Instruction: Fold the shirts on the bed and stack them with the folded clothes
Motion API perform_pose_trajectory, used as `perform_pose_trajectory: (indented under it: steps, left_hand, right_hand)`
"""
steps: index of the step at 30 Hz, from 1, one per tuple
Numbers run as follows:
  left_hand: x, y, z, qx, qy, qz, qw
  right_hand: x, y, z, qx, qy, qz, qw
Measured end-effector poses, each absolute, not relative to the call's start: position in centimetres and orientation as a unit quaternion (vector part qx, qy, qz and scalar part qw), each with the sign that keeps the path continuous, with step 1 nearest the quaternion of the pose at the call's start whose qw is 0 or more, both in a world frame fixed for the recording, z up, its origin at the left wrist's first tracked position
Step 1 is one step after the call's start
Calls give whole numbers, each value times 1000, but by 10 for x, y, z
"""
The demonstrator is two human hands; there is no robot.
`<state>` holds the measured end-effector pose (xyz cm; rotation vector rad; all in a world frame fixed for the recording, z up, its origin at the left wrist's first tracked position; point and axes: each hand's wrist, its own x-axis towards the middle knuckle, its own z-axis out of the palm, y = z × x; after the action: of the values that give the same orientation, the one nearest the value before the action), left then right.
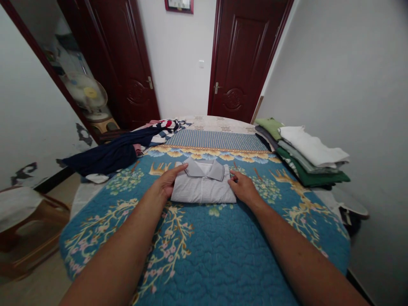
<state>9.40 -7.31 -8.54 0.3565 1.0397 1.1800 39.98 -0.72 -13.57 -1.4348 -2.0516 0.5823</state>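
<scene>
A grey-and-white striped shirt point(204, 191) lies folded into a flat rectangle on the blue patterned cover point(219, 246), its grey collar point(205, 169) at the far side. At its left edge is my left hand point(170, 180), thumb on top near the collar and fingers partly hidden along the side. My right hand point(244, 186) grips the opposite edge, with thumb and forefinger close together at the fabric. Both hands rest low, at the level of the table.
On the right stands a stack of folded clothes point(314, 146), green, grey and white. A loose heap of dark blue and striped clothes point(117, 148) lies to the left. Beyond are a fan point(86, 91), a wooden stool point(32, 229) and dark red doors point(245, 59).
</scene>
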Motion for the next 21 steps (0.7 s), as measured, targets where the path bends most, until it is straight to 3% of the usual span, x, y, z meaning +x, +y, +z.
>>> perform_pose_trajectory:
  steps: [6, 12, 17, 21]
  left_hand:
    - [98, -73, -98, 244, 503, 546, 623]
    - [93, -71, -105, 299, 439, 592, 606]
    - [94, -79, -103, 336, 387, 588, 625]
    - [95, -83, -103, 354, 353, 586, 638]
  right_hand:
    - [400, -10, -137, -542, -758, 217, 292]
    - [395, -12, -141, -534, -699, 255, 402]
    - [390, -8, -144, -467, -607, 450, 460]
    - [387, -12, -135, -341, -538, 624, 454]
